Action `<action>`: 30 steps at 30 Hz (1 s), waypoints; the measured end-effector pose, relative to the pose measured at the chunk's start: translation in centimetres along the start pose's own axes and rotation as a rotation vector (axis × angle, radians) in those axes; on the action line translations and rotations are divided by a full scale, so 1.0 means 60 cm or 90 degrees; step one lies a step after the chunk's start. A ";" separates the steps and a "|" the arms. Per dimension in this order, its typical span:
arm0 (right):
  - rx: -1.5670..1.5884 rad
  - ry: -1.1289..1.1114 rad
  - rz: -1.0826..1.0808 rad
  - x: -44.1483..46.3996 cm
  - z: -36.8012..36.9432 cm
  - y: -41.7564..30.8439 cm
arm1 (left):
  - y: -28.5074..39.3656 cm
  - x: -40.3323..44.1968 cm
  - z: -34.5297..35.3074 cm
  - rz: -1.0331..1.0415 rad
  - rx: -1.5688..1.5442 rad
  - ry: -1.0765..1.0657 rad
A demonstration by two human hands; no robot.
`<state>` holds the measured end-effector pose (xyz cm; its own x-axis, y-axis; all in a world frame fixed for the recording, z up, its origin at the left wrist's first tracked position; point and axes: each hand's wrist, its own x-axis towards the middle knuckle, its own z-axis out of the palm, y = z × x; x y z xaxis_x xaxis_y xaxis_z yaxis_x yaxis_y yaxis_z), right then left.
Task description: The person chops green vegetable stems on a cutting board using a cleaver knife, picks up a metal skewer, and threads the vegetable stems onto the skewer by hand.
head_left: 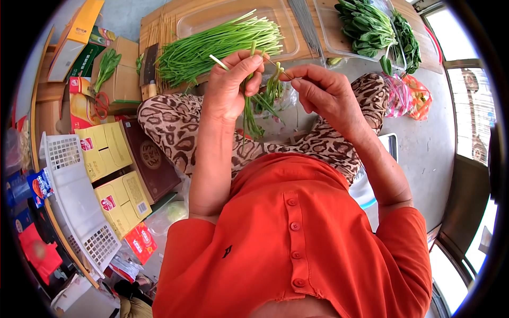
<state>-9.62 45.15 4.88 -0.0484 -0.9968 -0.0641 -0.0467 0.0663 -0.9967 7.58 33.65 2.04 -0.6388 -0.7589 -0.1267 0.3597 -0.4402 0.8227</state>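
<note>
My left hand (233, 87) is closed around several green chive stems (248, 108), their cut white ends sticking up and their leafy ends hanging below. Opposite it, my right hand (326, 93) pinches one end of a thin skewer (287, 74), which spans the gap to my left fingertips. Folded chives (272, 87) hang on the skewer between both hands. Behind the hands lies a large pile of chives (217, 47) on the wooden table. How far the skewer reaches behind my left fingers is hidden.
Beyond my knees, the wooden table (167, 13) holds a cleaver (150, 63), bamboo skewers (157, 33), metal skewers (306, 26) and a clear tray of leafy greens (366, 26). Cartons (106, 151), red scissors (101, 104) and a white basket (79, 185) stand left; plastic bags (398, 95) lie right.
</note>
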 end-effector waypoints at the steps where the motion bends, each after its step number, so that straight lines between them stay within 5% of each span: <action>1: 0.010 -0.006 0.003 0.000 0.000 0.000 | 0.000 0.000 -0.001 -0.002 0.002 0.000; 18: 0.031 0.008 0.020 0.005 0.009 0.002 | -0.009 -0.004 -0.005 -0.072 0.056 0.007; 27: 0.019 0.036 0.011 0.009 0.001 0.002 | -0.020 0.001 0.020 0.027 0.139 0.038; 30: 0.037 0.046 0.013 0.007 -0.005 0.001 | -0.017 0.018 -0.007 0.186 0.138 0.094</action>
<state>-9.93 44.72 4.80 -0.1201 -0.9893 -0.0829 0.0131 0.0819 -0.9966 6.78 33.07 0.82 -0.4205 -0.9050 0.0644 0.3490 -0.0959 0.9322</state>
